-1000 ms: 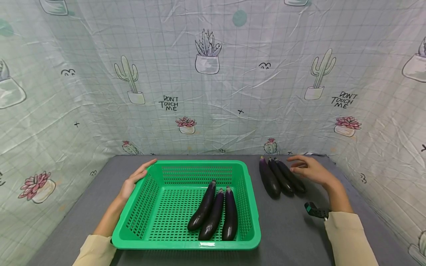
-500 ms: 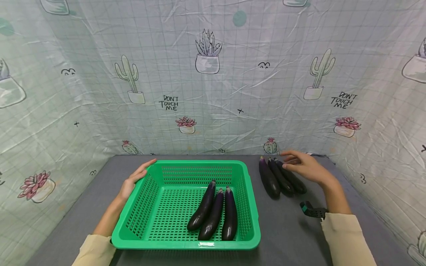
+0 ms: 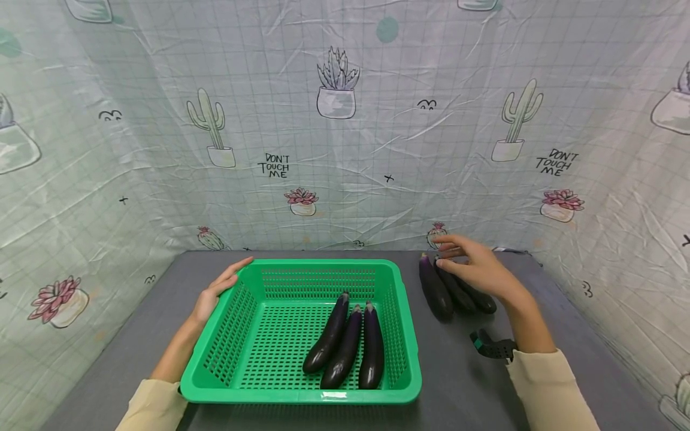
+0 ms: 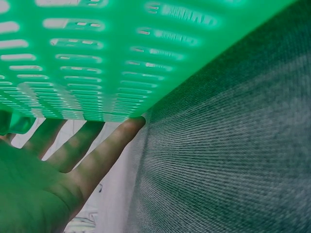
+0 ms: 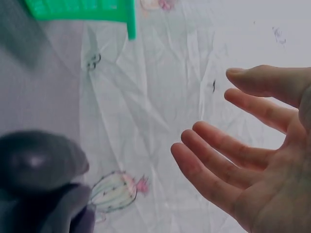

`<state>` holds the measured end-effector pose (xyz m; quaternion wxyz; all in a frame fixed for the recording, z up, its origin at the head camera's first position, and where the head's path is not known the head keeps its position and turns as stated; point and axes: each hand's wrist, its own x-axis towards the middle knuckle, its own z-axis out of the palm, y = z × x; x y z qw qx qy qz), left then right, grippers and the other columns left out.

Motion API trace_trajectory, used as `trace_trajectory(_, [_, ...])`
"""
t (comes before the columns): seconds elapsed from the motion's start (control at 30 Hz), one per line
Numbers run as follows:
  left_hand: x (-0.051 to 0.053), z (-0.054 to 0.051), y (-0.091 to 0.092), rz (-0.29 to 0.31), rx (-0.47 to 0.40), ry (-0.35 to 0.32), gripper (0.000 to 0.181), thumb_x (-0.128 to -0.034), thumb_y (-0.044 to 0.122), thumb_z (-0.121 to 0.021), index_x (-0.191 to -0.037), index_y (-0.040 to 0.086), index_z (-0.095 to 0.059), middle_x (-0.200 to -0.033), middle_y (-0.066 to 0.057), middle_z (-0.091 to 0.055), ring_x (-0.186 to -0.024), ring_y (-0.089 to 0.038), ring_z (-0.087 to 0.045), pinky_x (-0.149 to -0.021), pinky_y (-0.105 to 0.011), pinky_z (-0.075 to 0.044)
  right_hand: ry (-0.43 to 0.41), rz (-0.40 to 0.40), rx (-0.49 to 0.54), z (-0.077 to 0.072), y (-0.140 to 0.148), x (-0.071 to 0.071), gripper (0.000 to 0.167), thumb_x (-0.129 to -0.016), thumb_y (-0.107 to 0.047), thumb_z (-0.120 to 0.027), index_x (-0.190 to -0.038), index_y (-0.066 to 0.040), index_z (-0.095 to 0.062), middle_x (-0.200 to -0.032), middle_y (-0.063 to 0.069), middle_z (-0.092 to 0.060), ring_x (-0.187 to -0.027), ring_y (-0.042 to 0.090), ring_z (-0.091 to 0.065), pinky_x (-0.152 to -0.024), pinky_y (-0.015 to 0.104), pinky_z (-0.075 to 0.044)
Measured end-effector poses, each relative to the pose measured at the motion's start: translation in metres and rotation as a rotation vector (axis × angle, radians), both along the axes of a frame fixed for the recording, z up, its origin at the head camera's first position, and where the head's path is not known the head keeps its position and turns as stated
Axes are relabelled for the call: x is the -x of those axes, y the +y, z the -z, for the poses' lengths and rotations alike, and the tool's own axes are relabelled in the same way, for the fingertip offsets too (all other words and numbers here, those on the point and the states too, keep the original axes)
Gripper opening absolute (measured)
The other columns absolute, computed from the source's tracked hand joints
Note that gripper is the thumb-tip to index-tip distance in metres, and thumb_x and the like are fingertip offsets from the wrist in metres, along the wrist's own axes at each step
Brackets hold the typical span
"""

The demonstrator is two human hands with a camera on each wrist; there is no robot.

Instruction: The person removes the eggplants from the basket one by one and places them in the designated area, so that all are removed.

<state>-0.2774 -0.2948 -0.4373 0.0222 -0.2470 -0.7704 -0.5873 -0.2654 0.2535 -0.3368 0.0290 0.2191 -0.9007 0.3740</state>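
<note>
Spread right hand hovers by three loose eggplants, likely slippery, best gripped mid-body; straight-fingered left hand touches basket.

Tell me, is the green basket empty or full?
Partly filled: three eggplants lie toward the right side of the green basket, while its slotted floor shows uncovered on the left.
</note>
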Motion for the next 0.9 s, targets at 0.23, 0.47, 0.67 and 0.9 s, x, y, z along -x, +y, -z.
trace_trajectory(0.23, [0.001, -0.001, 0.000, 0.010, -0.013, -0.031, 0.052, -0.1140, 0.018, -0.023, -0.163, -0.001, -0.025, -0.170, -0.017, -0.017, -0.154, -0.053, -0.001, -0.114, -0.074, -0.007, 0.022, -0.030, 0.018, -0.008, -0.023, -0.006, 0.050, -0.106, -0.024, -0.061, -0.153, -0.012, -0.049, -0.143, 0.021, -0.058, -0.129, 0.042, -0.060, -0.101, 0.060, -0.051])
trace_trajectory(0.47, [0.002, -0.001, -0.003, -0.012, 0.016, 0.011, 0.052, -0.1133, 0.016, -0.025, -0.161, -0.004, -0.028, -0.169, -0.010, -0.025, -0.153, -0.055, 0.000, -0.112, -0.080, -0.003, 0.029, -0.067, 0.044, -0.009, -0.043, -0.008, 0.047, -0.105, -0.022, -0.063, -0.151, -0.015, -0.051, -0.144, 0.016, -0.058, -0.128, 0.039, -0.061, -0.098, 0.056, -0.054])
trace_trajectory(0.67, [0.005, -0.001, -0.003, -0.008, 0.021, 0.012, 0.052, -0.1135, 0.016, -0.025, -0.161, -0.005, -0.027, -0.169, -0.014, -0.023, -0.153, -0.055, 0.000, -0.113, -0.079, -0.003, 0.034, -0.092, 0.026, -0.018, -0.063, -0.011, 0.047, -0.104, -0.021, -0.065, -0.149, -0.017, -0.053, -0.148, 0.011, -0.057, -0.127, 0.036, -0.063, -0.098, 0.053, -0.055])
trace_trajectory(0.9, [0.007, 0.000, -0.003, -0.003, 0.013, 0.003, 0.052, -0.1136, 0.017, -0.024, -0.161, -0.006, -0.026, -0.169, -0.017, -0.021, -0.153, -0.055, 0.001, -0.113, -0.079, -0.002, 0.055, -0.138, -0.015, -0.040, -0.092, -0.009, 0.046, -0.105, -0.023, -0.063, -0.149, -0.015, -0.053, -0.145, 0.014, -0.059, -0.126, 0.035, -0.064, -0.100, 0.053, -0.055])
